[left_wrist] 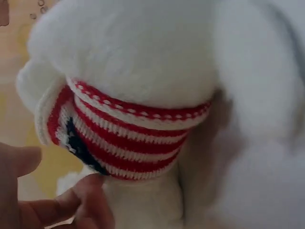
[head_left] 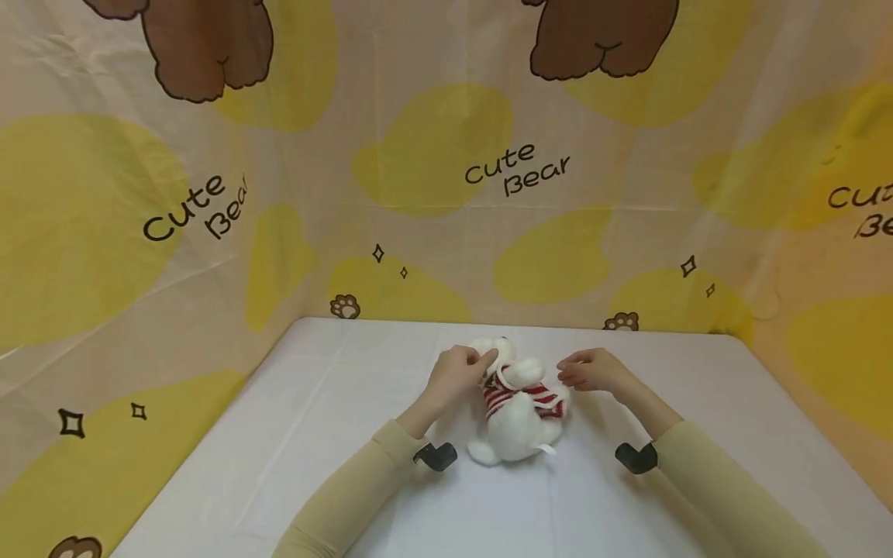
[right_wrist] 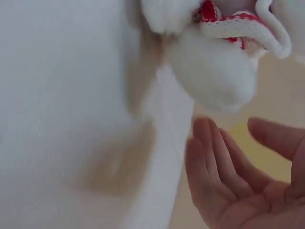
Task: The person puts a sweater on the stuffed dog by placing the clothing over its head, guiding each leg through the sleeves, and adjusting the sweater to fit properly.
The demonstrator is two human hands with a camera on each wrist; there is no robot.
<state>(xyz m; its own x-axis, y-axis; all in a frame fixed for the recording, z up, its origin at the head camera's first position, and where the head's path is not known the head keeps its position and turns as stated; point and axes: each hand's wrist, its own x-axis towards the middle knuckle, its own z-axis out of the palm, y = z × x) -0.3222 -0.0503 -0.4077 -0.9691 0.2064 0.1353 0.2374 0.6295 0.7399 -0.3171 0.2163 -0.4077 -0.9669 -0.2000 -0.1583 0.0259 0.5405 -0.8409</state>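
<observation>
A white plush toy (head_left: 515, 426) lies on the white table, wearing a red-and-white striped knit sweater (left_wrist: 133, 138) with a navy, white-dotted patch. My left hand (head_left: 456, 372) is at the toy's upper end. In the left wrist view its fingertips (left_wrist: 93, 195) are right at the sweater's edge below the navy patch, with the thumb standing apart from them. My right hand (head_left: 593, 370) hovers just right of the toy, fingers loosely bent and nothing between them. A rounded white limb (right_wrist: 217, 71) is close to its fingertips in the right wrist view, beside the sweater's loose white edging (right_wrist: 276, 38).
The white table (head_left: 307, 418) is bordered at the back and sides by a cloth (head_left: 418, 232) printed with bears, yellow patches and lettering. Black wrist cameras (head_left: 436, 456) sit at both beige sleeves (head_left: 725, 488).
</observation>
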